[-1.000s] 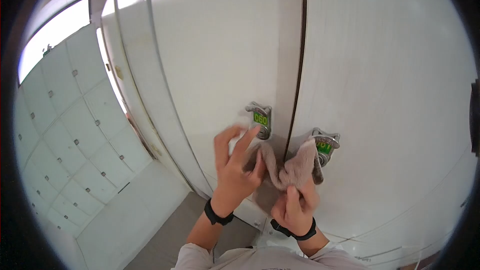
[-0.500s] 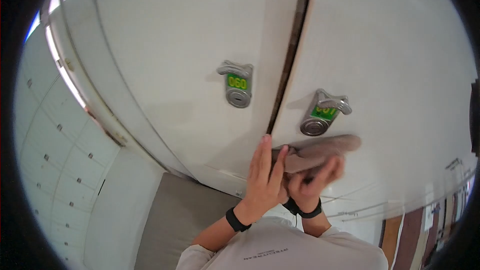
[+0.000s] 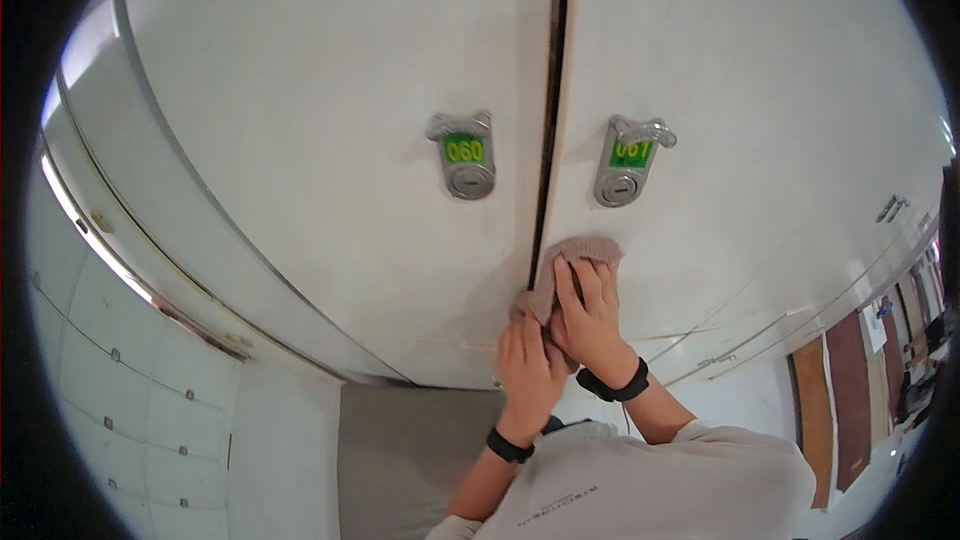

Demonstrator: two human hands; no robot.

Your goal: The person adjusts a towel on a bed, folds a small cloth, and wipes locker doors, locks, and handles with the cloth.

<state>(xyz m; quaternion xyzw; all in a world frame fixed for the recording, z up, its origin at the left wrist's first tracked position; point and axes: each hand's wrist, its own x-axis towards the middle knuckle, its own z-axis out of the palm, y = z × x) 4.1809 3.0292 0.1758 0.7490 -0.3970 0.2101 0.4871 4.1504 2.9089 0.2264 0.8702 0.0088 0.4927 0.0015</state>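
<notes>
A brownish knitted cloth [image 3: 588, 248] lies bunched against the white locker doors, below the lock numbered 061 [image 3: 622, 165]. My right hand [image 3: 592, 325] presses it to the right door [image 3: 760, 140], fingers bent over the fabric. Lower and to the left, my left hand [image 3: 530, 370] has its fingertips on another fold of the same cloth, by the dark gap between the doors [image 3: 548, 170]. Part of the cloth is hidden under both hands. Each wrist wears a black band.
On the left door [image 3: 330, 140] sits a lock numbered 060 [image 3: 468, 165]. A bank of pale lockers [image 3: 140, 400] stands at far left, beside grey floor [image 3: 400, 460]. Brown panels [image 3: 848, 400] and other items line the right edge.
My right hand has settled the cloth against the right door beside the gap, where it was blurred in motion before. My left hand has curled its fingers onto the cloth. The view has shifted.
</notes>
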